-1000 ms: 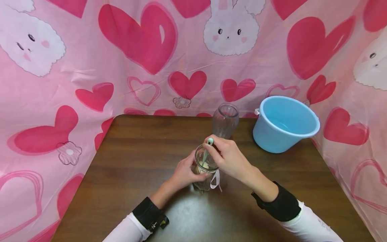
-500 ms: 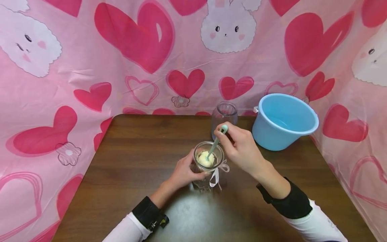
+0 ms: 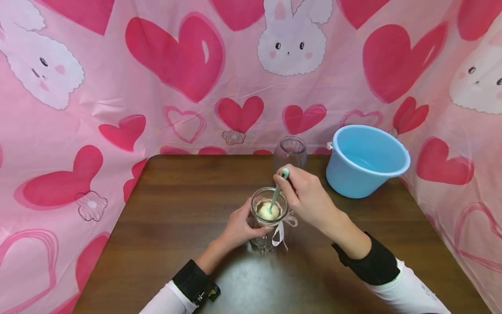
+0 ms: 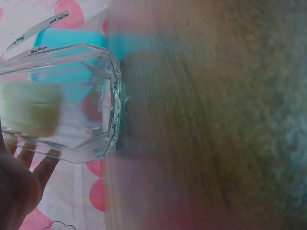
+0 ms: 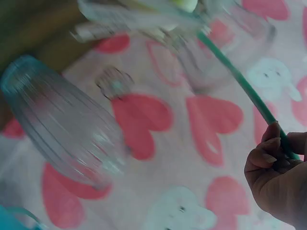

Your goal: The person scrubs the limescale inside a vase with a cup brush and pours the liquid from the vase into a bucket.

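A clear glass jar [image 3: 262,245] with a pale ribbon bow [image 3: 279,233] at its neck stands on the table. My left hand [image 3: 238,226] grips its side, the thumb lying across the front below the rim. In the left wrist view the jar's faceted base [image 4: 115,103] shows, and my left fingers [image 4: 44,167] lie against the wall. A sponge brush has its pale sponge head [image 3: 269,211] inside the jar. Its green handle [image 3: 276,195] leans up to the right, pinched near the top by my right hand [image 3: 310,198]. The right wrist view shows this pinch on the handle [image 5: 240,79].
A ribbed glass vase [image 3: 289,158] stands just behind my right hand. To its right, near the back corner, is a light blue bucket [image 3: 353,181]. The brown table [image 3: 176,209] meets a pink heart-print cloth [image 3: 188,56] at the back and sides.
My right hand has moved slightly right, and the handle now leans that way. The sponge head shows more fully in the jar's mouth. My left hand keeps its hold on the jar.
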`<action>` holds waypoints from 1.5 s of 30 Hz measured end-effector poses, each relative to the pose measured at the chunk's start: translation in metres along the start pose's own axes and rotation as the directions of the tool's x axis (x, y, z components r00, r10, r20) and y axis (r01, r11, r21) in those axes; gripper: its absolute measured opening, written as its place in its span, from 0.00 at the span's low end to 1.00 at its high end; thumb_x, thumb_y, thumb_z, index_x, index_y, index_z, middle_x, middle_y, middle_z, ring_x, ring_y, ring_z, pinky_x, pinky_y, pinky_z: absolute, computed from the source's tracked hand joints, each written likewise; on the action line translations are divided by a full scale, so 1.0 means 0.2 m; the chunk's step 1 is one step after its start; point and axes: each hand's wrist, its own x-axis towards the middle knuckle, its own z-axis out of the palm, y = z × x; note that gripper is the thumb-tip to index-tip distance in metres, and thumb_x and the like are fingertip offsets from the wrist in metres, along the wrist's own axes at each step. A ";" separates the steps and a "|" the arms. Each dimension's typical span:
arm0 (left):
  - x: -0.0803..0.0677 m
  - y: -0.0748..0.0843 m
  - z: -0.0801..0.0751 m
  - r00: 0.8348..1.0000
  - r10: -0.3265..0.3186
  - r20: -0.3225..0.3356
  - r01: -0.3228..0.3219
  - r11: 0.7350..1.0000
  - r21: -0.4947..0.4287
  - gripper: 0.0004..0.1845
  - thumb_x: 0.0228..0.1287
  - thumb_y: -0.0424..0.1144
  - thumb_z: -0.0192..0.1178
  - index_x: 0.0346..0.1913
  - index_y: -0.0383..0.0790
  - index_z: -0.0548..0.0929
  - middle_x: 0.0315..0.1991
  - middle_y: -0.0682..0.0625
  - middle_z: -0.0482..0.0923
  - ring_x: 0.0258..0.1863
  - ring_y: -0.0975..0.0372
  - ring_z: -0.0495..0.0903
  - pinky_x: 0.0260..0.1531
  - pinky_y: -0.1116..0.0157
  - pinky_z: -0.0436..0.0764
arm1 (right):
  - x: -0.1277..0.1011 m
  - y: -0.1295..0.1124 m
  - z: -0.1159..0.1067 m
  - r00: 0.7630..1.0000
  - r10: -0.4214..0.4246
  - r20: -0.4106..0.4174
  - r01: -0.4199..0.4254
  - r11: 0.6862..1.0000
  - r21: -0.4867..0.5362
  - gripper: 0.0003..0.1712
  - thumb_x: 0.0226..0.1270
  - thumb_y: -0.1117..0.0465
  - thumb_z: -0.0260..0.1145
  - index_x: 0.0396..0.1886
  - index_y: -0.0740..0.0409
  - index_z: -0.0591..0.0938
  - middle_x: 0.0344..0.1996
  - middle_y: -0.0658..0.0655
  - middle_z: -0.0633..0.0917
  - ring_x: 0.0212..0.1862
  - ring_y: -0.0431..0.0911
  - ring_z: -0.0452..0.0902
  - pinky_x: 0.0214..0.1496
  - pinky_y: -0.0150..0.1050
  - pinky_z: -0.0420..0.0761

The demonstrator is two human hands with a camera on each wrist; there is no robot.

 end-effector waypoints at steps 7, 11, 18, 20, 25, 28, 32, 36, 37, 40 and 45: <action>0.00 0.00 -0.01 0.999 0.031 -0.020 -0.032 0.999 -0.013 0.46 0.49 0.50 0.80 0.72 0.47 0.71 0.54 0.52 0.86 0.47 0.60 0.86 0.51 0.51 0.80 | 0.04 -0.05 -0.06 0.996 -0.078 -0.039 0.077 0.997 -0.018 0.09 0.66 0.72 0.70 0.41 0.61 0.79 0.29 0.52 0.78 0.31 0.40 0.71 0.31 0.33 0.77; 0.00 0.01 0.00 1.000 0.022 -0.016 -0.022 1.000 -0.013 0.47 0.50 0.50 0.80 0.74 0.50 0.70 0.54 0.51 0.86 0.49 0.60 0.85 0.52 0.50 0.80 | 0.01 -0.02 -0.02 0.999 -0.041 -0.026 0.040 0.999 -0.037 0.08 0.68 0.70 0.70 0.40 0.61 0.78 0.27 0.51 0.76 0.30 0.40 0.69 0.30 0.34 0.75; 0.00 0.00 0.00 1.000 0.013 -0.009 -0.013 1.000 0.006 0.47 0.50 0.50 0.80 0.73 0.46 0.71 0.56 0.49 0.85 0.50 0.57 0.85 0.52 0.49 0.80 | -0.03 0.03 0.04 0.999 0.000 0.037 0.003 0.997 -0.071 0.08 0.70 0.67 0.70 0.37 0.58 0.77 0.24 0.49 0.71 0.27 0.39 0.67 0.27 0.32 0.73; 0.00 0.00 0.00 1.000 0.016 -0.009 -0.016 1.000 0.004 0.46 0.50 0.50 0.80 0.72 0.46 0.71 0.56 0.49 0.85 0.50 0.57 0.85 0.52 0.48 0.80 | -0.02 0.03 0.03 0.999 -0.022 0.041 0.025 0.997 -0.078 0.08 0.70 0.67 0.70 0.36 0.58 0.77 0.23 0.49 0.71 0.26 0.39 0.66 0.26 0.32 0.72; 0.00 0.00 0.00 1.000 0.020 -0.005 -0.020 1.000 -0.006 0.45 0.50 0.49 0.80 0.72 0.50 0.71 0.55 0.51 0.85 0.49 0.59 0.85 0.53 0.50 0.79 | 0.03 -0.04 -0.05 0.995 -0.101 0.001 0.100 0.991 -0.086 0.08 0.73 0.63 0.69 0.36 0.59 0.77 0.23 0.50 0.73 0.26 0.39 0.68 0.27 0.33 0.74; -0.01 0.00 0.00 1.000 0.023 -0.007 -0.023 1.000 -0.007 0.46 0.50 0.49 0.80 0.73 0.50 0.71 0.56 0.51 0.85 0.48 0.60 0.85 0.53 0.50 0.79 | 0.05 -0.07 -0.09 0.993 -0.120 -0.013 0.118 0.989 -0.091 0.08 0.72 0.63 0.69 0.37 0.60 0.77 0.23 0.50 0.73 0.27 0.39 0.69 0.27 0.33 0.74; -0.01 0.00 0.00 1.000 0.009 -0.006 -0.009 1.000 -0.009 0.46 0.50 0.49 0.80 0.73 0.50 0.70 0.55 0.52 0.85 0.47 0.61 0.85 0.53 0.51 0.79 | 0.05 -0.07 -0.09 0.995 -0.103 0.003 0.102 0.991 -0.091 0.09 0.68 0.67 0.71 0.36 0.60 0.77 0.23 0.50 0.73 0.25 0.39 0.69 0.26 0.32 0.74; -0.01 0.00 0.00 1.000 -0.003 -0.003 0.003 1.000 -0.006 0.47 0.50 0.50 0.80 0.73 0.52 0.70 0.54 0.54 0.85 0.47 0.62 0.84 0.53 0.52 0.79 | 0.02 -0.03 -0.04 0.996 -0.081 0.040 0.085 0.990 -0.110 0.08 0.72 0.64 0.70 0.36 0.59 0.77 0.22 0.49 0.73 0.25 0.39 0.68 0.27 0.32 0.74; -0.01 0.01 0.00 1.000 -0.004 -0.004 0.004 1.000 -0.002 0.47 0.50 0.50 0.80 0.73 0.52 0.70 0.54 0.54 0.85 0.47 0.62 0.84 0.53 0.51 0.79 | 0.01 -0.02 -0.02 0.996 -0.074 0.050 0.080 0.990 -0.116 0.09 0.72 0.64 0.70 0.36 0.59 0.77 0.22 0.48 0.72 0.24 0.39 0.68 0.26 0.32 0.74; -0.01 0.01 0.01 1.000 0.006 -0.007 -0.006 1.000 0.001 0.46 0.50 0.50 0.80 0.72 0.51 0.70 0.55 0.52 0.85 0.48 0.60 0.85 0.52 0.50 0.79 | -0.02 0.01 0.02 0.996 -0.048 0.078 0.058 0.990 -0.127 0.10 0.71 0.64 0.71 0.36 0.58 0.76 0.22 0.48 0.71 0.23 0.39 0.67 0.26 0.32 0.74; -0.01 0.01 0.01 1.000 0.014 -0.016 -0.014 1.000 0.008 0.46 0.50 0.51 0.80 0.73 0.51 0.70 0.58 0.50 0.85 0.52 0.58 0.84 0.53 0.49 0.79 | -0.03 0.03 0.02 0.994 -0.007 0.112 0.021 0.992 -0.121 0.12 0.66 0.67 0.74 0.37 0.58 0.76 0.22 0.47 0.71 0.23 0.38 0.68 0.26 0.31 0.74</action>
